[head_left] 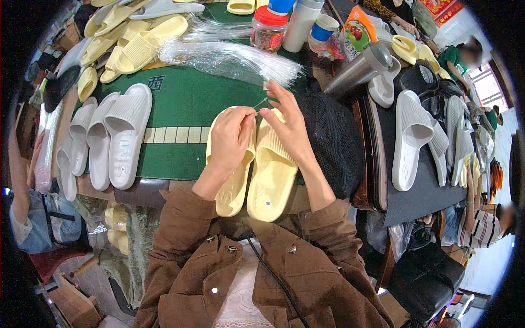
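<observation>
A pair of pale yellow slide sandals point(270, 191) lies side by side in front of me, toes pointing away. My left hand point(232, 136) is over the left sandal's strap, its thumb and fingers pinching a thin plastic strand point(261, 104). This strand slants up from my left fingertips toward my right hand point(288, 124). My right hand is above the right sandal's strap, fingers spread and thumb apart. Whether its fingers touch the strand's far end is hard to tell. Beyond my hands lies a loose bundle of clear plastic strands point(224, 57) on the green mat point(186, 98).
Grey slides point(128, 136) stand on the mat's left, with yellow slides point(156, 44) piled behind. A red-lidded jar point(269, 28) and a steel tumbler point(358, 70) stand at the back. Black mesh point(332, 142) hangs right; more grey slides point(411, 139) lie on another table. Other people work nearby.
</observation>
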Action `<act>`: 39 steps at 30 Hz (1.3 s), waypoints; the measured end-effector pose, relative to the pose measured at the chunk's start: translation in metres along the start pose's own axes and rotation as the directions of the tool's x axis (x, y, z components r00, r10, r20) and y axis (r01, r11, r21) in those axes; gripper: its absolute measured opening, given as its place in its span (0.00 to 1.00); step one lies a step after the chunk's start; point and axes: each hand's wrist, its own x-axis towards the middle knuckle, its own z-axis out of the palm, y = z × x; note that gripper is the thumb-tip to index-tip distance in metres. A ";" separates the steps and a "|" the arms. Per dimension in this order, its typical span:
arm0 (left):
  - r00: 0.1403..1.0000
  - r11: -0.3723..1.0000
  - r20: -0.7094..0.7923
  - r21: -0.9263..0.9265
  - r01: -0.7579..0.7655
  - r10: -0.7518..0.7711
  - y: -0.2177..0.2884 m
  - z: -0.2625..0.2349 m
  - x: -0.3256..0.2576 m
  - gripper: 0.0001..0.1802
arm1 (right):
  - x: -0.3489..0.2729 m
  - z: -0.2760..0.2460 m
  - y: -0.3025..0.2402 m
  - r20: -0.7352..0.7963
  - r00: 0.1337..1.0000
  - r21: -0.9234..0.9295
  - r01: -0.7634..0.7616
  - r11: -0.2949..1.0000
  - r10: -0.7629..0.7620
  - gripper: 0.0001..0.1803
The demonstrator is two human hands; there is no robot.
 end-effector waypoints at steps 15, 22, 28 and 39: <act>0.998 0.997 0.048 0.075 -0.035 0.032 0.002 -0.004 -0.001 0.03 | -0.017 -0.092 -0.084 -0.480 0.872 0.510 0.193 0.838 0.091 0.16; 0.995 0.995 0.085 0.083 -0.051 0.044 -0.001 -0.003 0.000 0.05 | -0.039 -0.243 -0.106 -0.704 0.709 -0.080 -0.004 0.997 -0.054 0.17; 0.989 0.988 0.086 0.083 -0.130 0.123 0.014 -0.013 0.005 0.06 | -0.059 -0.299 -0.051 -0.383 0.919 -0.768 -0.258 0.586 -0.097 0.17; 0.933 0.978 0.352 0.157 -0.136 0.074 0.075 -0.058 -0.056 0.15 | -0.056 -0.322 -0.025 -0.446 0.893 -0.808 -0.378 0.452 -0.050 0.17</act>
